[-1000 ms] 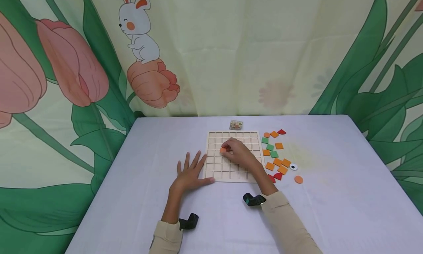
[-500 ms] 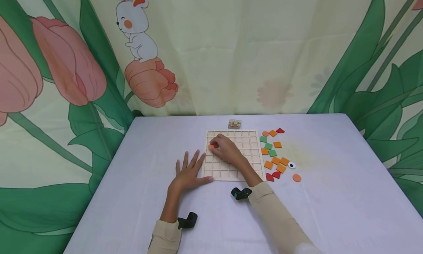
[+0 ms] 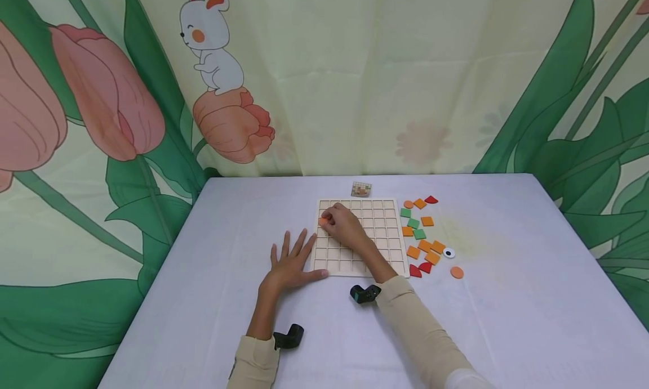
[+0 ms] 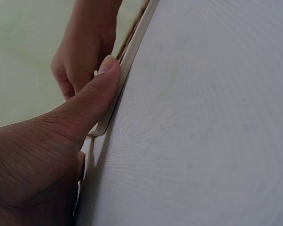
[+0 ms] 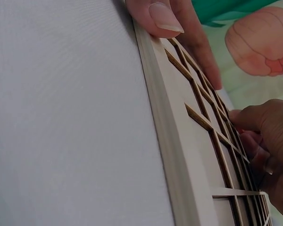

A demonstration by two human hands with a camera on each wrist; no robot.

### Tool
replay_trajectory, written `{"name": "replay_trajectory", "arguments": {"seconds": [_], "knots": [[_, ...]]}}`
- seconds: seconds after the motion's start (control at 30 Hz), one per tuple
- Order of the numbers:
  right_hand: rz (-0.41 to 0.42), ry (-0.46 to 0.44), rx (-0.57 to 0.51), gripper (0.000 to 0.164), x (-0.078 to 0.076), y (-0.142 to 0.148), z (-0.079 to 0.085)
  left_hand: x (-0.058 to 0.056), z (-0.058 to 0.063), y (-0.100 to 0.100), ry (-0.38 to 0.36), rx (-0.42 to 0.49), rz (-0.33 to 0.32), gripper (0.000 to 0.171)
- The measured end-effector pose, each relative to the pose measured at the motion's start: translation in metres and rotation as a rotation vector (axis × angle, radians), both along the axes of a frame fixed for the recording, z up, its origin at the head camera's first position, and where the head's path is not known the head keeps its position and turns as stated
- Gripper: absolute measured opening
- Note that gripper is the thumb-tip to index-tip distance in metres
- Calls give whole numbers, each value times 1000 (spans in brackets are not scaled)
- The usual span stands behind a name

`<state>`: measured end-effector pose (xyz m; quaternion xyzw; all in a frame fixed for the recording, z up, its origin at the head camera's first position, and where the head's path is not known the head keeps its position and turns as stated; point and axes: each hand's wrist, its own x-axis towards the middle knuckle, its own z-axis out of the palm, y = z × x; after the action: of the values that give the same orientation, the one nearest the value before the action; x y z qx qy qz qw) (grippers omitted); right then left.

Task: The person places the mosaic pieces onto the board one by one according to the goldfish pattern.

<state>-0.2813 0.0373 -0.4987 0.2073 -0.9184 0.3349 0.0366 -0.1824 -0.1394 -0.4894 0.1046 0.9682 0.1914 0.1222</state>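
A pale wooden grid board (image 3: 381, 240) lies on the table. My left hand (image 3: 290, 272) rests at its left side, fingers spread flat, with the thumb on the front-left corner and a fingertip by the left edge. In the left wrist view the left thumb (image 4: 96, 94) lies along the board's rim. Over the leftmost column, my right hand (image 3: 346, 226) pinches an orange round piece (image 3: 322, 222) between thumb and fingers, low over the cells. The right wrist view shows the curled right hand (image 5: 276, 146) close above the grid, the piece mostly hidden by it.
Right of the board lie scattered orange squares (image 3: 427, 221), green squares (image 3: 413, 223), red rounded pieces (image 3: 431, 200), orange discs (image 3: 457, 272) and a white eye disc (image 3: 448, 253). A small picture card (image 3: 361, 189) lies behind the board. A printed curtain (image 3: 355, 96) hangs behind the table.
My right hand has moved left across the board with the orange round piece, to the leftmost column, then slightly farther back. The left hand stays in place.
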Motion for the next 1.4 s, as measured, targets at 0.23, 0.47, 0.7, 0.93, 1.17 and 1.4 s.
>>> {"name": "replay_trajectory", "arguments": {"seconds": [0.23, 0.47, 0.7, 0.93, 1.17, 1.4], "knots": [[-15, -27, -43, 19, 1, -1, 3, -1, -1, 0, 15, 1, -2, 96], [-28, -37, -59, 18, 2, 0, 3, 0, -1, 1, 14, 8, -3, 96], [-36, -64, -126, 20, -1, 3, -1, 0, -1, 1, 13, 1, -1, 96], [9, -161, -230, 22, -3, 12, -1, -1, -4, -1, -8, 3, -2, 97], [64, -213, -278, 23, -1, 22, 6, -3, -8, -4, -1, -13, 1, 98], [17, -184, -262, 25, -5, 48, 13, -2, -6, -2, -8, 2, 7, 99]]}}
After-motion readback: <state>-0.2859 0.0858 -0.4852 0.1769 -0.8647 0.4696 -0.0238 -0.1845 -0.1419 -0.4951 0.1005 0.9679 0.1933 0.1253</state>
